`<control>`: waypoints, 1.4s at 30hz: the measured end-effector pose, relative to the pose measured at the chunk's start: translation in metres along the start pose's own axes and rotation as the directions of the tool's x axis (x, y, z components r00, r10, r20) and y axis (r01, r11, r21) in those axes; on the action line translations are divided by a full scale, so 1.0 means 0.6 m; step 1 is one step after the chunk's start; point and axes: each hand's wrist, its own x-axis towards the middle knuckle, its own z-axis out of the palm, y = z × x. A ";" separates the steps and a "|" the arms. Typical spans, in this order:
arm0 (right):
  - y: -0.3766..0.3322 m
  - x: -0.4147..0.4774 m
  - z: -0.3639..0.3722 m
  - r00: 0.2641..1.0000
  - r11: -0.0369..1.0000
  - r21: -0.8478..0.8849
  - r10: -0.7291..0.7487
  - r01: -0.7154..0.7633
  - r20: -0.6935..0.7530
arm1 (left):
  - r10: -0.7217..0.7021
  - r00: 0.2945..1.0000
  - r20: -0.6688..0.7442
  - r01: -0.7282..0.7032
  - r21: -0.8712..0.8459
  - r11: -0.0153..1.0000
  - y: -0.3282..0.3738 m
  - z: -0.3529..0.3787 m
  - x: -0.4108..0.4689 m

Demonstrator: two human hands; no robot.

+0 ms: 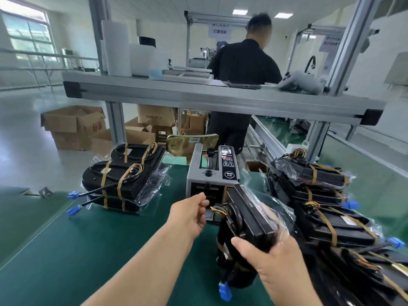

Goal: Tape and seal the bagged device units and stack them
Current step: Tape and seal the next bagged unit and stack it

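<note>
My right hand point(268, 259) grips a black bagged device unit point(247, 219), tilted on end above the green mat, its clear bag loose and a blue connector point(224, 291) hanging below. My left hand point(192, 214) reaches to the front slot of the grey tape dispenser point(212, 173), fingers curled at the outlet; whether it pinches tape cannot be told. A stack of taped bagged units point(123, 180) lies at the left. A bigger pile of bagged units point(326, 208) leans at the right.
The green mat point(92, 244) covers the bench. An aluminium shelf point(198, 91) crosses overhead. A person in black point(242, 62) stands beyond the bench, back turned. Cardboard boxes point(72, 127) sit on the floor at the left.
</note>
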 end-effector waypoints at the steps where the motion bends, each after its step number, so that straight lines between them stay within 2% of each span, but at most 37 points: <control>1: 0.010 -0.003 0.005 0.999 1.000 0.011 -0.006 0.007 -0.034 | -0.028 1.000 -0.005 0.028 -0.007 1.000 0.002 0.004 0.007; 7: 0.032 -0.013 0.014 0.994 0.992 0.122 0.031 -0.018 -0.103 | -0.126 0.992 -0.019 0.126 -0.023 0.992 0.015 0.021 0.018; 11: 0.024 -0.019 0.013 0.994 0.988 0.153 -0.001 0.018 -0.106 | -0.137 0.989 -0.059 0.125 -0.176 0.977 0.015 0.034 0.024; 13: 0.020 -0.023 0.014 0.996 0.987 0.158 -0.010 0.024 -0.088 | -0.093 0.991 -0.093 0.066 -0.261 0.963 0.010 0.040 0.027; 16: 0.022 -0.028 0.010 0.998 0.991 0.126 -0.032 0.038 -0.047 | 0.033 0.994 -0.107 -0.056 -0.217 0.975 -0.004 0.049 0.021; 19: 0.025 -0.033 -0.004 0.999 0.996 0.081 -0.036 0.035 0.012 | 0.101 0.980 -0.172 -0.142 -0.245 0.959 -0.002 0.040 -0.008; 20: 0.025 -0.034 -0.009 0.999 0.997 0.075 -0.034 0.032 0.025 | 0.146 0.979 -0.140 -0.174 -0.212 0.962 0.003 0.034 -0.024; 22: 0.023 -0.033 -0.016 0.999 0.998 0.049 -0.040 0.038 0.033 | 0.289 0.956 0.036 -0.285 -0.098 0.954 0.011 0.015 -0.061; 25: 0.015 -0.030 -0.017 0.997 0.996 0.048 -0.078 0.077 0.020 | 0.454 0.801 0.390 -0.527 0.099 0.844 0.019 -0.022 -0.132; 28: 0.002 -0.031 -0.016 0.992 0.991 0.076 -0.111 0.107 0.053 | 0.449 0.670 0.591 -0.686 0.262 0.679 0.018 -0.037 -0.184; 30: -0.008 -0.033 -0.011 0.993 0.989 0.091 -0.117 0.119 -0.026 | 0.430 0.654 0.623 -0.686 0.247 0.685 0.010 -0.036 -0.197; 32: -0.011 -0.034 0.000 0.979 0.981 0.136 -0.115 0.139 -0.171 | 0.418 0.660 0.624 -0.663 0.222 0.715 0.005 -0.033 -0.200; 35: -0.013 -0.034 0.015 0.939 0.973 0.193 -0.054 0.125 -0.338 | 0.407 0.663 0.629 -0.670 0.255 0.697 0.006 -0.029 -0.196; 38: -0.014 -0.033 0.024 0.923 0.953 0.287 0.018 0.101 -0.384 | 0.384 0.678 0.627 -0.674 0.322 0.664 0.010 -0.028 -0.192; 42: -0.016 -0.033 0.031 0.904 0.933 0.338 0.032 0.127 -0.427 | 0.341 0.706 0.621 -0.653 0.386 0.651 0.015 -0.021 -0.197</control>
